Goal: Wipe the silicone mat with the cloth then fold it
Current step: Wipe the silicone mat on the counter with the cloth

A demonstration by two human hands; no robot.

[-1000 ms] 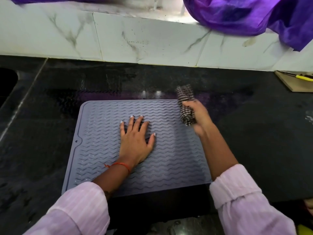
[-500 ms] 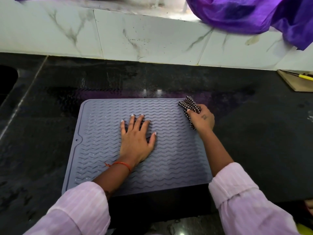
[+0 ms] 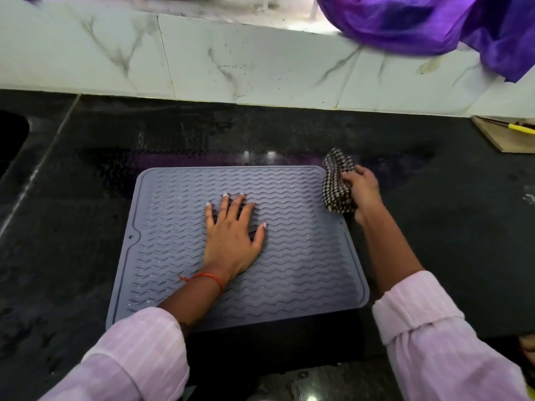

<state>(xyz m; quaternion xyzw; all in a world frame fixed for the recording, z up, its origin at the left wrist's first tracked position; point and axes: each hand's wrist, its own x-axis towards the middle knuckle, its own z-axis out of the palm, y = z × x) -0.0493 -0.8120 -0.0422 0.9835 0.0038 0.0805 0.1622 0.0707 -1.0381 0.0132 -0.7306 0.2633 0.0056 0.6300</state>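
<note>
Now my left hand (image 3: 231, 235) presses flat on the silicone mat (image 3: 304, 256), while my right hand (image 3: 362, 192) grips the checked cloth (image 3: 335, 186) at its far-right corner. Purple fabric (image 3: 434, 24) hangs above; a wooden board (image 3: 503, 137), perhaps with 1 yellow pen (image 3: 521, 128), sits well apart.

Black granite counter (image 3: 434, 227) below white marble wall (image 3: 231, 59).

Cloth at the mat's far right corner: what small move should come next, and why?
Probably sweep the cloth leftward across the mat. The right hand grips it bunched at the mat's far right edge, while the left hand lies flat, pinning the mat, which lies unfolded.
</note>
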